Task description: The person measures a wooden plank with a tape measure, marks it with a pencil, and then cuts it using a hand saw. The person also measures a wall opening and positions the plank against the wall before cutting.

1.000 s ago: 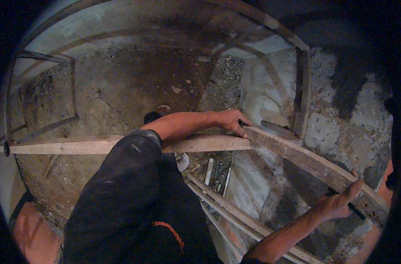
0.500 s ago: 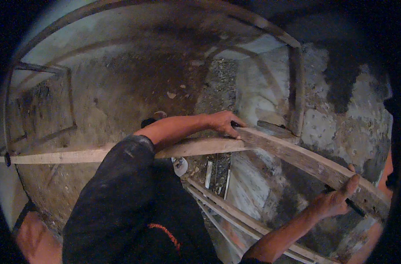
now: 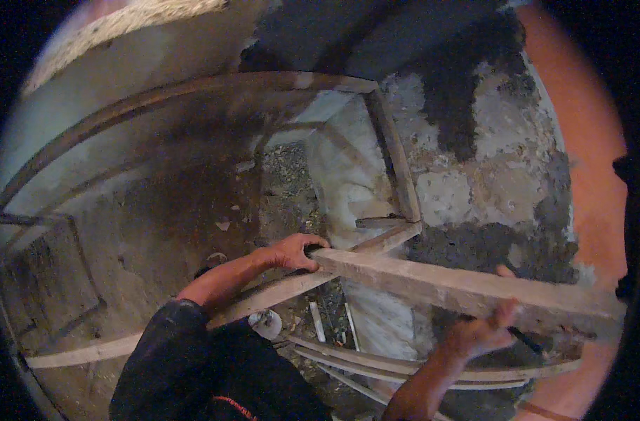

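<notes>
My left hand (image 3: 297, 252) is closed round the near-middle end of a thick wooden beam (image 3: 432, 281), where it lies across a second long timber (image 3: 271, 298). A small dark patch shows between thumb and forefinger; I cannot make out what it is. Farther right, my right hand (image 3: 485, 331) grips the same beam from its near side, with a fingertip showing over the far edge. From under that hand sticks out a dark, handle-like stick (image 3: 527, 342), its kind unclear. The beam runs on to the right, toward the orange wall.
Beyond my hands stands a timber frame with a top rail (image 3: 292, 81) and a right post (image 3: 394, 151). Rough patchy plaster (image 3: 467, 182) and an orange wall (image 3: 594, 210) rise at right. Below are a white bucket (image 3: 265, 324), several long wood strips (image 3: 376, 365) and gravel (image 3: 290, 189).
The view has swung, so the scene sits farther left and more of the orange wall shows. The beam lies more level across the picture. Both hands keep their hold on it.
</notes>
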Tool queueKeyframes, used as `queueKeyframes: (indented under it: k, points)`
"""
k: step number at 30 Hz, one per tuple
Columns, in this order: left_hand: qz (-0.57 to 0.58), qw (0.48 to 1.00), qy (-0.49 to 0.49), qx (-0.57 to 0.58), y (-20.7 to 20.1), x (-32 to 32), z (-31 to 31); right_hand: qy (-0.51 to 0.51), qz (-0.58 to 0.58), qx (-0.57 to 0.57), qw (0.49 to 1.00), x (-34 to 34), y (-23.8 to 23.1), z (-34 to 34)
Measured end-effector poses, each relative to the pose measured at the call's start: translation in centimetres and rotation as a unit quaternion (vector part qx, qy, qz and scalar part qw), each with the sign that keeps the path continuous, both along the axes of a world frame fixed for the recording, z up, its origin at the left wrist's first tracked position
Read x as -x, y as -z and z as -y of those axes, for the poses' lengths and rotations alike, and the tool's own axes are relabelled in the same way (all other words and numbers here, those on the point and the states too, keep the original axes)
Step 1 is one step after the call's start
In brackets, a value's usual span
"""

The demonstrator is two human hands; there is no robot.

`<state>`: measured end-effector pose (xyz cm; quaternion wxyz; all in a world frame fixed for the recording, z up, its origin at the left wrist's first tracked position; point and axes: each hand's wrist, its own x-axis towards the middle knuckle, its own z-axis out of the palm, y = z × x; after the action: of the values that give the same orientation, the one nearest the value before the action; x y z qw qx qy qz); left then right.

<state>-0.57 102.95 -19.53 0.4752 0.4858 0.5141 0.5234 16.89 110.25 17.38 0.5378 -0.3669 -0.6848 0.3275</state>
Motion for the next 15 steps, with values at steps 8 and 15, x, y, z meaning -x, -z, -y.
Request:
queueKeyframes:
  k: [8,15]
  points:
    - [-0.124,0.968,-0.081,-0.204,-11.4,-2.0,3.5,0.201,-0.175,-0.128,0.955,-11.7,-10.2,3.0]
    - [-0.262,0.930,-0.058,-0.250,-19.5,-6.5,9.4,0.285,-0.185,-0.100,0.935,-23.3,-8.9,8.6]
